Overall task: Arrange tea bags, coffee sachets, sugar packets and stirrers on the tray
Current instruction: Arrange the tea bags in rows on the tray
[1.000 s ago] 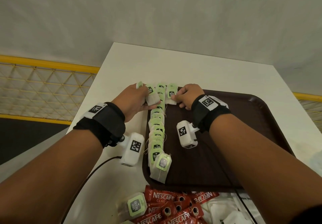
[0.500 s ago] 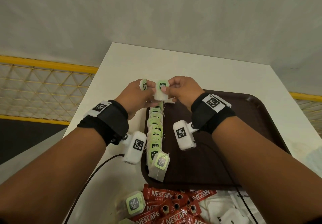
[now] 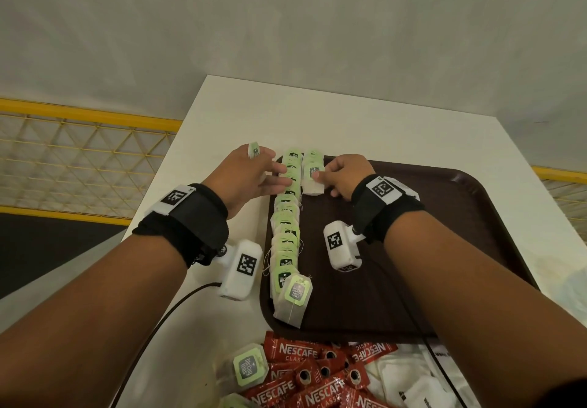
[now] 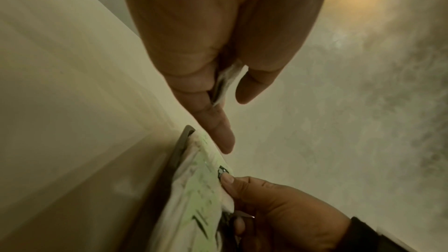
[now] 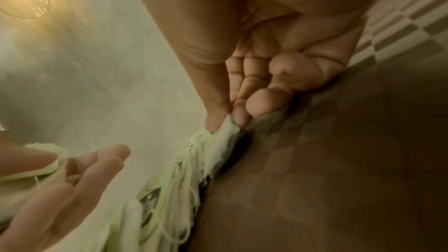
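A brown tray (image 3: 444, 233) lies on the white table. Down its left side runs a column of green-tagged tea bags (image 3: 286, 239), and a short second column begins at the far end. There my right hand (image 3: 341, 175) pinches a tea bag (image 3: 313, 182) between thumb and forefinger (image 5: 215, 122), down on the tray. My left hand (image 3: 251, 175) keeps another tea bag (image 3: 253, 152) tucked between its fingers, seen as white paper (image 4: 225, 83) in the left wrist view. Its outstretched fingertips (image 3: 282, 182) touch the first column.
At the table's near edge lies a heap of red Nescafe sachets (image 3: 314, 376), white sugar packets (image 3: 403, 382) and a loose tea bag (image 3: 247, 368). The tray's right part is bare. A yellow mesh railing (image 3: 79, 159) stands beyond the table's left edge.
Half a second ago both hands held a tea bag raised over the far end of the column. The right hand has brought it down onto the tray; the left hand has drawn aside.
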Tool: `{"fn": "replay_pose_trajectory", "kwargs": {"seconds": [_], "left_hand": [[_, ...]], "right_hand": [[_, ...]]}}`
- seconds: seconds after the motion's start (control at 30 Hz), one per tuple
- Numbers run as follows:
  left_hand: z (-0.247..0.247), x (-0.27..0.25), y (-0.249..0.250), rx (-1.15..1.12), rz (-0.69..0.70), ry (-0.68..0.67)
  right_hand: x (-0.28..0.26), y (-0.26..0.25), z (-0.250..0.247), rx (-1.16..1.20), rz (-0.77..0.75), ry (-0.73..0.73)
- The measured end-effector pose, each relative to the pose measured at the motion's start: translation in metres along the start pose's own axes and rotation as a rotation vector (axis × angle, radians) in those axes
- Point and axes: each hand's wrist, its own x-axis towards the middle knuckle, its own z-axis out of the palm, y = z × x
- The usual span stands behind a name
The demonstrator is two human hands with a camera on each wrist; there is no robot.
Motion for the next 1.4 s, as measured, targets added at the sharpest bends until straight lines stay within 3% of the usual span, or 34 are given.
{"fn": "replay_pose_trajectory", "kwargs": {"seconds": [0.27,0.4,0.47,0.53,0.67,0.77,0.87,1.07,1.17,1.4], "left_hand": [[-0.003,-0.006,0.0,-0.084,-0.06,-0.121],[-0.001,-0.008,0.0,-0.001,-0.087,-0.206],[0.002,-0.01,0.0,0.037,-0.088,-0.248],[0.004,-0.011,0.001,0.076,-0.063,-0.302],[0.011,-0.011,0.0,0.098,-0.027,-0.391],[0.01,-0.009,-0.003,0.099,-0.024,-0.294],[0.002,-0.007,-0.004,0.195,-0.009,-0.13],[-0.014,-0.003,-0.014,0.744,0.087,0.07],[-0.015,-0.003,-0.019,0.825,0.009,0.06],[-0.011,-0.007,-0.024,0.695,-0.086,0.02]], "right_hand": [[0.009,-0.005,0.003,-0.159,0.033,0.034],[-0.008,-0.015,0.0,0.026,-0.202,0.187],[-0.023,-0.031,-0.003,0.181,-0.348,0.1],[-0.038,-0.044,-0.005,0.194,-0.446,-0.049],[-0.046,-0.047,-0.005,0.191,-0.45,-0.163],[-0.039,-0.038,-0.01,0.285,-0.431,-0.118],[-0.028,-0.022,-0.016,0.45,-0.288,-0.103],[-0.021,-0.001,-0.009,0.144,-0.146,-0.099],[-0.016,0.0,-0.003,0.048,-0.147,-0.032],[-0.005,-0.006,0.003,-0.172,-0.099,0.029]]}}
